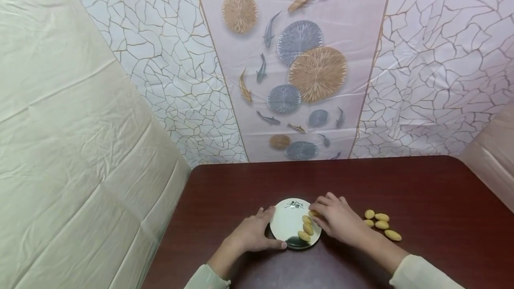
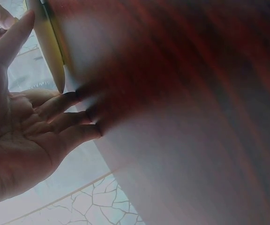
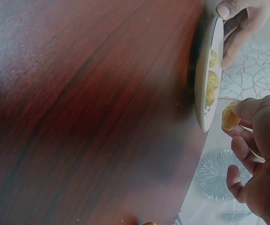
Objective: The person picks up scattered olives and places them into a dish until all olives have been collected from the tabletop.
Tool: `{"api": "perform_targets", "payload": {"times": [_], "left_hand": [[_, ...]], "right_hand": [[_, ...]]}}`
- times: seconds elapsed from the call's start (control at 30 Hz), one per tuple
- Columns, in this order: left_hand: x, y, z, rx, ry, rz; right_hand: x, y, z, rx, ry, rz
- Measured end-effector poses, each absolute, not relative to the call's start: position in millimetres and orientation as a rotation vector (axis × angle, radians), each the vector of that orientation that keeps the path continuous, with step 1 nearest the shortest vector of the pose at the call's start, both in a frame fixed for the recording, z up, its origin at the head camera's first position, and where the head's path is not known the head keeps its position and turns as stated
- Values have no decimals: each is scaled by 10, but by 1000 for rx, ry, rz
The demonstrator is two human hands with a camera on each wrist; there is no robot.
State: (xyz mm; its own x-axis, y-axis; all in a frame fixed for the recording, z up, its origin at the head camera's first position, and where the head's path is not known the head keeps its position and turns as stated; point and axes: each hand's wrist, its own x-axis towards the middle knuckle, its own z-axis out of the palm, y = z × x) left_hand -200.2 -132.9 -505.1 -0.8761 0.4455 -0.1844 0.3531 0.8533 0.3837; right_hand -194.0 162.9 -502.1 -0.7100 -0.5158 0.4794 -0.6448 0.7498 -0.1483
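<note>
A round white plate (image 1: 286, 223) with a dark floral print lies on the table. Three oval, yellow-brown, rough-skinned pieces (image 1: 308, 229), whose kind I cannot tell, lie on its right side. My left hand (image 1: 252, 232) spans the plate's left edge, thumb touching the front rim; in the left wrist view its fingers (image 2: 69, 115) are extended. Over the right rim my right hand (image 1: 339, 217) pinches another oval yellow piece (image 3: 230, 118) between thumb and fingertips. From the right wrist, this piece appears just apart from the plate (image 3: 201, 89).
Several more oval yellow pieces (image 1: 381, 225) lie loose on the dark red-brown table (image 1: 437, 200), right of my right forearm. A patterned cloth (image 1: 297, 115) hangs behind the table's far edge. Pale fabric (image 1: 92, 146) hangs along the left side.
</note>
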Motion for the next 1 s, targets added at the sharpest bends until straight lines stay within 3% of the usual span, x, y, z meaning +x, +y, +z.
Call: {"api": "perform_targets", "payload": {"times": [1.0], "left_hand": [[-2003,-1324,-5058,618,2767,519]], "right_hand": [[-1828,1723,-4931,791,-2600,360]]}}
